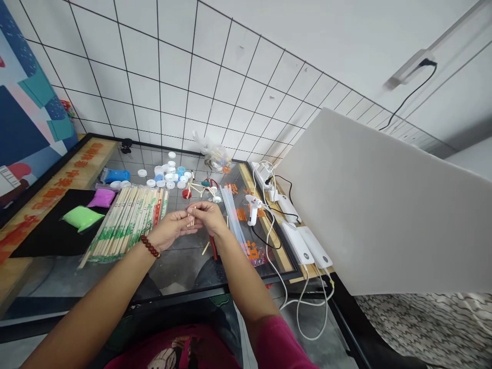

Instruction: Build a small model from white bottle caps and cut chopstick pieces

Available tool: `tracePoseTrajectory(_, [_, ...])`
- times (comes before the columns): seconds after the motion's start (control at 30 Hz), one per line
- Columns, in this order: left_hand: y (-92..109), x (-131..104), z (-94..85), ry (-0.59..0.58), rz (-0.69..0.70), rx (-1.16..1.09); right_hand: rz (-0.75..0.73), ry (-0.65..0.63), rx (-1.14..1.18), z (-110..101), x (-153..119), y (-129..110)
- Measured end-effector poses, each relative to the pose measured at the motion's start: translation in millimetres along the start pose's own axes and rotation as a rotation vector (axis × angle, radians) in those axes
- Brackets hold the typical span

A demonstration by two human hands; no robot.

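Note:
My left hand (172, 229), with a beaded bracelet on its wrist, and my right hand (207, 216) meet over the glass tabletop. Between their fingertips are several short wooden stick pieces (191, 221), gripped side by side. Fingers hide part of them. Just beyond the hands lies a small assembly of wooden sticks (197, 188) with a red round piece (186, 194) at one end. A red-handled tool (213, 248) is partly covered by my right forearm. Left of my hands lie many wrapped disposable chopsticks (125, 220).
White bottle caps (171, 177) are scattered at the back. Clear glue sticks (233, 215) and a white glue gun (253, 209) with its cord are on the right. Bags of green clay (82, 218) and pink clay (101, 198) lie left. White power banks (298, 243) line the right edge.

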State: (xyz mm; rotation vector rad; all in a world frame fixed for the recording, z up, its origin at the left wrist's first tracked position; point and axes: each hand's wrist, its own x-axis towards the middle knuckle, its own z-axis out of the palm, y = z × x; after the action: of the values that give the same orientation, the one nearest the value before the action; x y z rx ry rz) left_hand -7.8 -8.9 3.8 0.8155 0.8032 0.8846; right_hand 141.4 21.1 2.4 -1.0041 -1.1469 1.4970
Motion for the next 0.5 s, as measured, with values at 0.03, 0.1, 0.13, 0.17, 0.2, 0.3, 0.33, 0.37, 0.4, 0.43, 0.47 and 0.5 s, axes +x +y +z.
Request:
tracePoseTrajectory(0.03, [0.8,-0.1,-0.2,-0.007,-0.003,-0.021,0.004,0.012,0.006,-0.4,0.2,-0.4])
tracePoseTrajectory(0.1, [2.2,-0.1,-0.8,0.009,-0.015,-0.027,0.025,0.014,0.014,-1.6,0.6,-1.5])
tracePoseTrajectory(0.13, [2.6,0.1,-1.3,0.029,-0.02,-0.021,0.042,0.001,0.019,-2.4,0.6,-2.0])
tracePoseTrajectory(0.17, [2.8,0.3,-1.7,0.051,-0.02,-0.014,0.06,-0.017,0.025,-3.1,0.5,-2.6])
tracePoseTrajectory(0.2, [2.9,0.6,-2.1,0.073,-0.016,-0.009,0.072,-0.034,0.034,-3.7,0.4,-3.2])
tracePoseTrajectory(0.3, [2.0,0.9,-2.4,0.096,-0.006,0.011,0.087,-0.062,0.05,-4.1,-0.3,-3.5])
tracePoseTrajectory(0.33, [1.4,0.8,-2.1,0.09,-0.011,0.021,0.087,-0.063,0.049,-3.8,-0.4,-2.9])
tracePoseTrajectory(0.37, [0.6,0.7,-1.8,0.08,-0.019,0.031,0.084,-0.061,0.045,-3.4,-0.4,-2.0])
tracePoseTrajectory(0.4, [-0.3,0.6,-1.4,0.067,-0.027,0.039,0.079,-0.062,0.036,-3.0,-0.3,-0.9])
tracePoseTrajectory(0.43, [-1.2,0.6,-1.1,0.054,-0.033,0.046,0.073,-0.068,0.024,-2.7,-0.2,0.3])
tracePoseTrajectory(0.47, [-2.0,0.7,-0.9,0.046,-0.037,0.049,0.065,-0.075,0.009,-2.7,0.0,1.6])
tracePoseTrajectory(0.5, [-2.7,1.0,-0.8,0.043,-0.036,0.046,0.055,-0.084,-0.01,-2.9,0.2,2.6])
